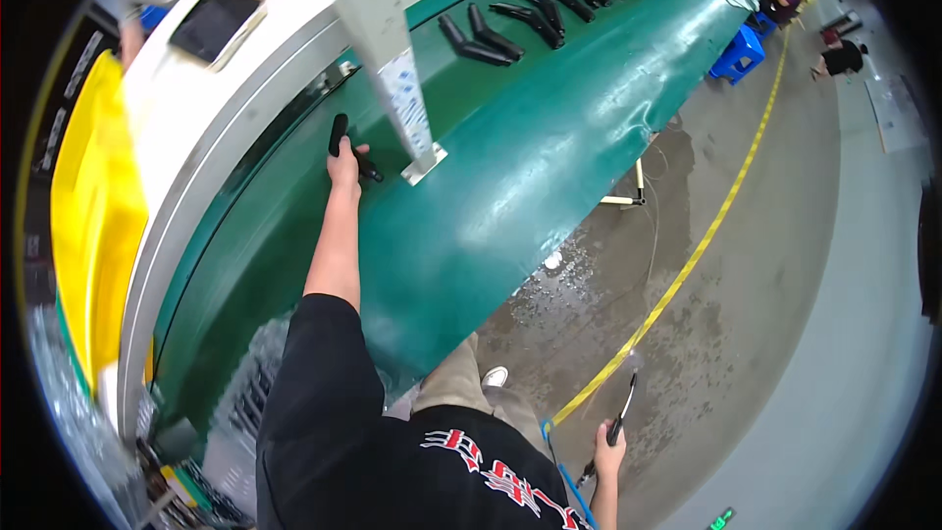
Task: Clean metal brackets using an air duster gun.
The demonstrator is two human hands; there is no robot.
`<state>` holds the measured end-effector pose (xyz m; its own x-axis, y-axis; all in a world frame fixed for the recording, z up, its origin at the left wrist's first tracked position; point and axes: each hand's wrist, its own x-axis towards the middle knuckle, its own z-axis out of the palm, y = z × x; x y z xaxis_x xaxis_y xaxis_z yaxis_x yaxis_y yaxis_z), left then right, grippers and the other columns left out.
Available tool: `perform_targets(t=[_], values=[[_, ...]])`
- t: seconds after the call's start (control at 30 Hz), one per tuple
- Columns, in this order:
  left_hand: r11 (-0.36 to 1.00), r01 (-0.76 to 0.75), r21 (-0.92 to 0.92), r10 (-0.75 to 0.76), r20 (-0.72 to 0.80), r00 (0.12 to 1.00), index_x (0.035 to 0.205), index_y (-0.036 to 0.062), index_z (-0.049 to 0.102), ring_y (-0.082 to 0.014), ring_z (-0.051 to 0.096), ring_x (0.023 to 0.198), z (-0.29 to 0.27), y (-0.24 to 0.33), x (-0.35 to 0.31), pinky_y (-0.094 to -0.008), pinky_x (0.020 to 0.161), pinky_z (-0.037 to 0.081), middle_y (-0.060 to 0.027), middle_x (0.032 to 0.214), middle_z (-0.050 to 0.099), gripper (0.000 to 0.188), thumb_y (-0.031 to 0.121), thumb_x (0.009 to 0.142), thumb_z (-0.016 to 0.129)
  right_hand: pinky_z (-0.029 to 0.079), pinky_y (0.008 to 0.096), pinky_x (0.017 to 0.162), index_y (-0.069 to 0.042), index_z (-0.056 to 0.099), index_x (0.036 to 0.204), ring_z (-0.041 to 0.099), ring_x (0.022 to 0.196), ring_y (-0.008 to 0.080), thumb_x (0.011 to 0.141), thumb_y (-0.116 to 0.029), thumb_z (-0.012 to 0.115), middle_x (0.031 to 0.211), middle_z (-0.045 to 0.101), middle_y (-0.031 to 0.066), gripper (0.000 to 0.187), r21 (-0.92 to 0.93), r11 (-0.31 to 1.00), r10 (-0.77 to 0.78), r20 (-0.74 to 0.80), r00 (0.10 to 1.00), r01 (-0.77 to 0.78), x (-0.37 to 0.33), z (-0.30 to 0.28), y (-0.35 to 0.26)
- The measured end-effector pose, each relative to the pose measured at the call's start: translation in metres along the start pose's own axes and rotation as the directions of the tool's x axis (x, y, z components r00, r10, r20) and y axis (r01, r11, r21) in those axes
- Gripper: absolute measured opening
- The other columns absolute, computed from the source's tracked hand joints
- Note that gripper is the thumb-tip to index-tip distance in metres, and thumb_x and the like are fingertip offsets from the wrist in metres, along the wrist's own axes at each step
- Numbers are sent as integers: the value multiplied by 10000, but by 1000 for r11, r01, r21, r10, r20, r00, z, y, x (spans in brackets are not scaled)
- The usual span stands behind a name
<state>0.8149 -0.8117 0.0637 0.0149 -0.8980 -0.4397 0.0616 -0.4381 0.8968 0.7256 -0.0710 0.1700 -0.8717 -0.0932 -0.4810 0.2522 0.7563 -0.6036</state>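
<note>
Head view, places given from the white post (392,64). My left hand (344,165), just left of the post's foot, has its fingers curled round an elongated black part (340,128) over the green bench (491,206). My right hand (608,453), well apart to the post's lower right, has its fingers wrapped about a black-handled tool (615,429) with a thin metal tip. Right of the post, similar black parts (546,24) lie in a row.

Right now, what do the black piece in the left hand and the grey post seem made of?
Black piece: probably plastic, matte, from its even dark surface; rubber is possible. Grey post: likely painted metal, smooth, from its straight edges and flat foot.
</note>
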Motion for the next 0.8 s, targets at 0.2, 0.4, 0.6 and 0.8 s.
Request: perform_targets(t=[0.2, 0.4, 0.6, 0.8], values=[[852, 417, -316, -172, 583, 794, 1252, 27, 523, -288, 621, 1034, 74, -44, 152, -362, 957, 499, -208, 1141, 615, 460, 319, 925, 663, 494, 258, 631, -13, 609, 1059, 581, 633, 141, 936, -204, 634, 760, 624, 59, 228, 80, 983, 166, 25, 986, -168, -8, 20, -22], [732, 398, -553, -113, 478, 871, 1294, 36, 502, -309, 602, 1063, 137, -29, 89, -382, 994, 481, -206, 1152, 598, 488, 313, 927, 666, 497, 262, 631, -18, 610, 1058, 579, 631, 139, 943, -202, 627, 748, 622, 56, 218, 101, 978, 185, -31, 982, -181, -20, 33, -55], [980, 142, -137, -89, 335, 938, 1293, 43, 518, -291, 611, 1034, 121, -39, 85, -401, 935, 503, -172, 1143, 615, 442, 273, 938, 643, 488, 254, 615, -15, 601, 1079, 576, 629, 134, 947, -191, 621, 741, 620, 54, 221, 137, 972, 193, -14, 981, -189, -15, 29, -41], [994, -107, -8, 98, 471, 877, 1282, 37, 547, -215, 627, 950, 57, -62, 116, -344, 809, 529, -117, 1133, 632, 394, 223, 941, 617, 476, 242, 596, -16, 594, 1100, 574, 625, 131, 949, -192, 617, 742, 619, 54, 233, 164, 957, 244, -6, 970, -239, -11, 18, -20]])
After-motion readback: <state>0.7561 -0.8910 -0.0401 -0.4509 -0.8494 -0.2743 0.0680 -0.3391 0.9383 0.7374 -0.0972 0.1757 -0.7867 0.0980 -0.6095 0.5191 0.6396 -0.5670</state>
